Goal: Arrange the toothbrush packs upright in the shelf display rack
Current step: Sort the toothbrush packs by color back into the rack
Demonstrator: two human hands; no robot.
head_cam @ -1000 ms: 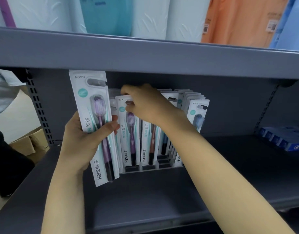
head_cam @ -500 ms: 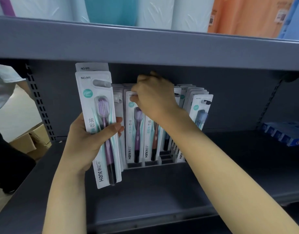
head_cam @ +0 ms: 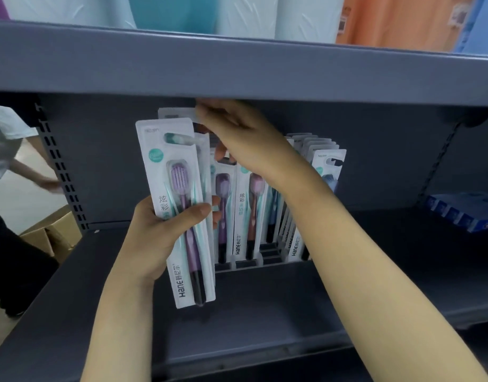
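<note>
Restocking a toothbrush rack, seen from the worker's head. Left hand (head_cam: 165, 232), at about 7 o'clock of the rack, grips a small stack of toothbrush packs (head_cam: 179, 210); thumb across the front card and fingers curled behind, so that the stack serves as a supply within reach of the other hand; the front pack shows a purple brush and stands nearly upright, clear of the shelf. Right hand (head_cam: 237, 139), at 12 o'clock of the rack and close under the upper shelf (head_cam: 237, 70), pinches the top edge of a single pack (head_cam: 176, 113) at the back of the held stack, thumb and fingers closed on the card; whether this pack is wholly free of the stack cannot be told, since its lower part is hidden; the grip at the hang-hole end probably serves to keep the card vertical for entry into a slot. Display rack (head_cam: 264, 264) on the lower shelf (head_cam: 264, 312); packs already seated (head_cam: 247, 216) stand upright in rows, with a denser file at 3 o'clock (head_cam: 329, 172); dark vacant slots show along the front. At far 3 o'clock, blue boxes (head_cam: 463, 210); at 9 o'clock, a cardboard carton (head_cam: 52, 235) on the floor and part of another person (head_cam: 6, 139).
</note>
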